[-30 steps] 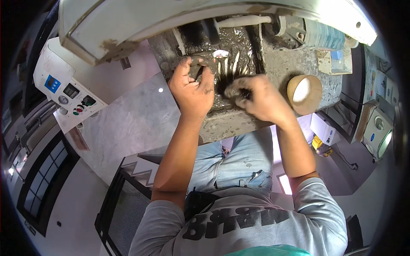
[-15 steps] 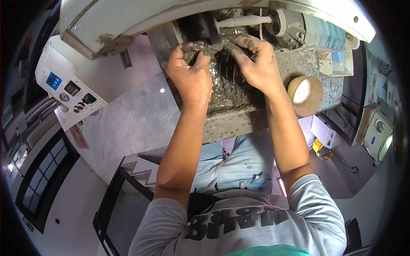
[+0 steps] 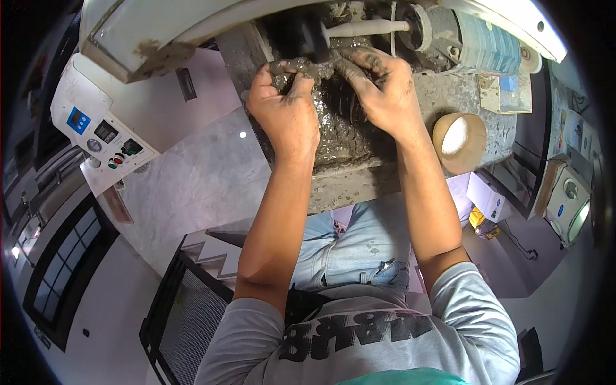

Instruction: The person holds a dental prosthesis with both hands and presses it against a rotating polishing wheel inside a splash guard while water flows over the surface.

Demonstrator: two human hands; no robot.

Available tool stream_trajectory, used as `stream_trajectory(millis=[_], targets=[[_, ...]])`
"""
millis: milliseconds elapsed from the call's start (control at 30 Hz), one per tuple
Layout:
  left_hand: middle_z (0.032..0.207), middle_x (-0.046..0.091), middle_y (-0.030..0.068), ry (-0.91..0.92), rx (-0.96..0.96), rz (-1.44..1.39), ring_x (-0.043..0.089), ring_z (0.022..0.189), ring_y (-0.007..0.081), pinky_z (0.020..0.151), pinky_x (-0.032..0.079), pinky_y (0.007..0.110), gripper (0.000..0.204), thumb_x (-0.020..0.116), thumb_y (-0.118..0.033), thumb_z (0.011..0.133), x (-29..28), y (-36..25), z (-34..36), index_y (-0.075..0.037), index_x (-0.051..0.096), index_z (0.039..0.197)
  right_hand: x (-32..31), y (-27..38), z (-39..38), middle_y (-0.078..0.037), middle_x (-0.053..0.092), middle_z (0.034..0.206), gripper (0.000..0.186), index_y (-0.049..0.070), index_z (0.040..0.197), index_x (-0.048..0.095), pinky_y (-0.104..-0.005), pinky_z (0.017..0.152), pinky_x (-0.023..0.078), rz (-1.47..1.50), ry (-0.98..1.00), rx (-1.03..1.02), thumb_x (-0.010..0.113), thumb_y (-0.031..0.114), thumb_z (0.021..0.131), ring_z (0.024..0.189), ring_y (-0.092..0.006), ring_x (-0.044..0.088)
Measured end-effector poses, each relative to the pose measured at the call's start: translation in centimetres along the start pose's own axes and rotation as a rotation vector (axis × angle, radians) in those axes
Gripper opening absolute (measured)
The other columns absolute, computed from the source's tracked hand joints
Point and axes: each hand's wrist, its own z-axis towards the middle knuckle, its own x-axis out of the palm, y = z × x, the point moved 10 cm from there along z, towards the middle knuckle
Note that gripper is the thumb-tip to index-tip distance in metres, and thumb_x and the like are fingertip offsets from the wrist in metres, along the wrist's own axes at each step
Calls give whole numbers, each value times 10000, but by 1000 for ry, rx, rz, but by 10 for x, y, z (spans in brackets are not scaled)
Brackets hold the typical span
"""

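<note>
My left hand (image 3: 282, 106) and my right hand (image 3: 385, 90), both smeared with grey slurry, have their fingers curled around a wet, mud-coated piece (image 3: 301, 67) just below a dark wheel (image 3: 315, 40). The piece's outline is hard to make out. The wheel sits on a pale horizontal spindle (image 3: 366, 29) running to a machine housing (image 3: 427, 35) at the right. Under my hands is a tray (image 3: 350, 160) coated with glistening grey sludge. A tan bowl (image 3: 471, 144) with white contents stands right of my right hand.
A white guard (image 3: 160, 32) arches above the wheel. At left is a control panel (image 3: 115, 141). A blue-grey motor (image 3: 481, 42) and small pale container (image 3: 504, 93) sit on the right side of the worktop. The bench's front edge (image 3: 346, 202) is above my legs.
My right hand has moved up from the middle of the tray to join my left hand at the piece by the wheel. My left hand has shifted slightly upward.
</note>
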Motion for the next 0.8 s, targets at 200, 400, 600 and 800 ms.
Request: stream_trajectory(millis=[200,400,600,800], targets=[[918,624,67,-8,6,16,592,795,137,764,468,244,324,563,194,683,-1,1,0,33,592,962,-1,-7,0,-231,678,923,257,-66,967,667,-343,802,511,25,0,58,659,105,775,883,-305,684],[893,620,55,-18,28,64,583,771,123,735,467,238,297,571,187,685,-4,2,2,27,595,934,1,-11,2,-230,683,931,284,-71,997,663,-335,802,512,43,10,61,658,119,786,880,-283,690],[874,616,46,-17,63,129,574,761,111,726,460,229,260,574,176,692,-2,0,1,27,593,905,0,-16,4,-207,694,956,283,-57,1024,666,-317,801,511,72,38,88,636,121,806,877,-224,685],[855,616,50,-22,42,150,572,748,113,720,462,228,249,567,179,691,0,-1,-1,34,587,891,2,-18,4,-178,704,955,276,-48,1044,665,-302,808,504,128,77,122,608,114,828,864,-175,669]])
